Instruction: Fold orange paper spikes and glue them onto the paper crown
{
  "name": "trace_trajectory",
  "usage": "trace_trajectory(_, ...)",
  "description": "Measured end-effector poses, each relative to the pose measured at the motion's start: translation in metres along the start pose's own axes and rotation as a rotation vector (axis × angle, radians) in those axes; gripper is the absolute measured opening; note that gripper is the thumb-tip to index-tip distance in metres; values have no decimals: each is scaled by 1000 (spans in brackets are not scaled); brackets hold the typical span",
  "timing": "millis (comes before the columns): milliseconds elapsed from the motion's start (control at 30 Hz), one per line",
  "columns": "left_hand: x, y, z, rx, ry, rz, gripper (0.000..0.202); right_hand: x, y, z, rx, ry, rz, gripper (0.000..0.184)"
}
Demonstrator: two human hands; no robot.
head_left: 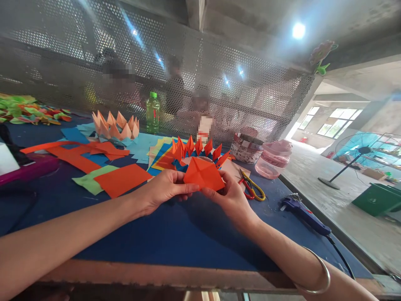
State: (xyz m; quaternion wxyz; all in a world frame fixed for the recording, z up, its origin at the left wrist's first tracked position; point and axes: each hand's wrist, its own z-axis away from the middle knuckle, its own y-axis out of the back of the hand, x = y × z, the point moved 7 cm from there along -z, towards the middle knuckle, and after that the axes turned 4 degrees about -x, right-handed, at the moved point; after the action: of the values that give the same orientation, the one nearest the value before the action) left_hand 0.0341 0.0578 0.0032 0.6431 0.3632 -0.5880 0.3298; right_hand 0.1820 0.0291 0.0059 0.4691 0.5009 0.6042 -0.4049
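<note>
Between my two hands I hold up a folded orange sheet of paper [204,173] with crease lines across it. My left hand [171,188] pinches its left corner, thumb in front. The right corner is gripped by my right hand [230,193], again thumb in front. Just behind the sheet stands a ring of pointed orange paper folds [190,146] with blue at its base, partly hidden by the sheet. Left of my hands lie a flat orange sheet [120,180] and a light green sheet [94,179].
Scissors [252,186] with red and yellow handles and a blue glue gun [307,215] lie to the right. Behind are a peach paper ring [115,127], a green bottle [153,113], a woven basket [247,148] and a pink tub [272,161]. A perforated metal screen [263,83] closes the table's back.
</note>
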Motion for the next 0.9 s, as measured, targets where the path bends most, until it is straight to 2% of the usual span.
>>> trace_trajectory(167,-2,-5,1,-76,-3,2,22,3,-5,0,-56,-6,-52,53)
trace_trajectory(300,-3,-4,0,-83,-19,-9,25,2,-9,1,-79,-5,-40,53)
trace_trajectory(400,-4,0,-2,-51,9,-12,28,0,-10,1,-91,3,-19,52)
trace_trajectory(567,-6,12,-5,94,33,-46,32,0,-7,0,-79,-7,-20,54)
trace_trajectory(767,-1,13,-5,93,-43,28,31,6,-6,-1,-66,-28,-6,49)
trace_trajectory(900,2,11,-4,97,-62,25,29,6,-6,-1,-60,13,53,45)
